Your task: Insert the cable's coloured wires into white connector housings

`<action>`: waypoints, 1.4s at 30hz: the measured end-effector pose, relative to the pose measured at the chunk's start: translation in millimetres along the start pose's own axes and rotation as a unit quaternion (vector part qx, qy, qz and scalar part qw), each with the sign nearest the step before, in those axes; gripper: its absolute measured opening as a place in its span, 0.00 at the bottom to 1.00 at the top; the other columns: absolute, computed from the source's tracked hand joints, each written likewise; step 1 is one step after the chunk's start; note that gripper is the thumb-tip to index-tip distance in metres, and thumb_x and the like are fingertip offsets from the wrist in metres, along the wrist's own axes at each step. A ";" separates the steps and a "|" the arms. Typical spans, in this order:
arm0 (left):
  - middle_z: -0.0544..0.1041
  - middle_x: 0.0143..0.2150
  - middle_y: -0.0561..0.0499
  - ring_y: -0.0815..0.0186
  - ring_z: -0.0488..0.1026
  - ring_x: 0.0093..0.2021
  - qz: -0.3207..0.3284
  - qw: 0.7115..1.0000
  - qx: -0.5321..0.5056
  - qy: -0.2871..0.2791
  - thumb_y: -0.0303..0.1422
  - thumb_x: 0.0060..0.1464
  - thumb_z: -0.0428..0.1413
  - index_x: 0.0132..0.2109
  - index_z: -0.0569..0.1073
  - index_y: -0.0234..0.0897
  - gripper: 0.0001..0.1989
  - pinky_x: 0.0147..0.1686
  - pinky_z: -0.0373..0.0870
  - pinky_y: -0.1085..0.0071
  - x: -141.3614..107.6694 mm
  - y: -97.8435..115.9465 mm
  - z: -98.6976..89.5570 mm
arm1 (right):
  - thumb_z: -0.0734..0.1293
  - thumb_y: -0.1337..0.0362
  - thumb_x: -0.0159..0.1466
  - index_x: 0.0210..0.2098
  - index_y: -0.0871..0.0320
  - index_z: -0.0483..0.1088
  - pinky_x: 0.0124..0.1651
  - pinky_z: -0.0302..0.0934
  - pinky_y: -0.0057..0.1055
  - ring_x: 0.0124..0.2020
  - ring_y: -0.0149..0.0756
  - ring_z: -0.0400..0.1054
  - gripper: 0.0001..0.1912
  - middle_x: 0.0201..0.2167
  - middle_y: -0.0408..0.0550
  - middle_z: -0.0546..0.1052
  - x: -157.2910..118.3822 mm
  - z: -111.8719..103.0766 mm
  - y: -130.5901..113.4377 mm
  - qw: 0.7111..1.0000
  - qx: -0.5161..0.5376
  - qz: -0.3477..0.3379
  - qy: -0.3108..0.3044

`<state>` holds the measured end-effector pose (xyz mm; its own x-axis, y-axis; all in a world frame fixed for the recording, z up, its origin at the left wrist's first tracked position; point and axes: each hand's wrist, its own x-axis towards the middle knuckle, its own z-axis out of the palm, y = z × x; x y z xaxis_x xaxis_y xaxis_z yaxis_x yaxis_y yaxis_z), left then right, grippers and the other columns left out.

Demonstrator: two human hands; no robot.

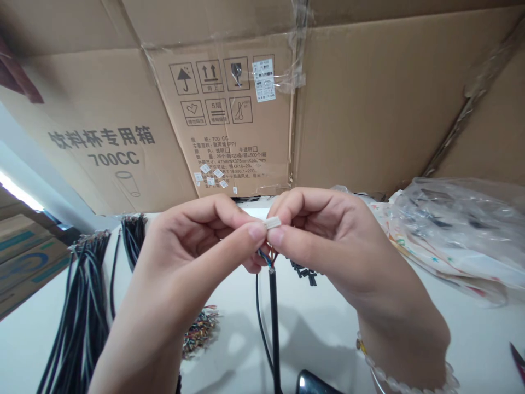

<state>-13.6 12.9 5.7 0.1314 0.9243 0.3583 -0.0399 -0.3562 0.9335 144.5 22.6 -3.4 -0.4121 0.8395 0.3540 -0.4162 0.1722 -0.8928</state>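
My left hand [184, 268] and my right hand [328, 246] meet in front of me, fingertips pinched around a small white multi-pin connector [272, 222]. Thin coloured wires [266, 258] fan out just below it, partly hidden by my fingers. They come from the end of a black cable [274, 317] that hangs down to the white table [320, 350]. A thinner black wire [261, 317] runs beside it. A beaded bracelet [404, 375] circles my right wrist.
Bundles of black cables [84, 312] lie at the left, beside a heap of small coloured wire ends [200, 331]. A crumpled plastic bag [455, 224] sits at the right. A large cardboard box [229, 109] stands behind the table. A dark blade [517, 358] pokes in at the right edge.
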 end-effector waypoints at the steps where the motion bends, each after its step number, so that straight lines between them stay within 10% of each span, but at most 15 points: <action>1: 0.76 0.21 0.60 0.77 0.72 0.23 -0.002 1.000 -0.002 -0.001 0.31 0.51 0.66 0.25 0.76 0.41 0.09 0.25 0.70 0.88 -0.3 0.4 -0.3 | 0.72 0.74 0.59 0.27 0.61 0.68 0.34 0.68 0.20 0.30 0.26 0.72 0.09 0.25 0.43 0.76 0.1 0.1 -0.1 1.000 0.003 -0.001 -0.001; 42: 0.77 0.22 0.61 0.79 0.72 0.23 0.023 0.998 -0.044 0.043 0.27 0.49 0.64 0.27 0.79 0.43 0.06 0.26 0.69 0.90 1.1 -1.7 3.4 | 0.73 0.77 0.58 0.31 0.59 0.75 0.38 0.69 0.13 0.32 0.21 0.72 0.08 0.27 0.38 0.77 2.1 -0.1 3.5 1.000 0.019 -0.013 0.003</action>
<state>-10.0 14.0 4.5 0.0412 0.9172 0.3962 -0.1304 -0.3882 0.9123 142.3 25.0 -5.8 -0.3968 0.8377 0.3752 -0.4567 0.1744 -0.8723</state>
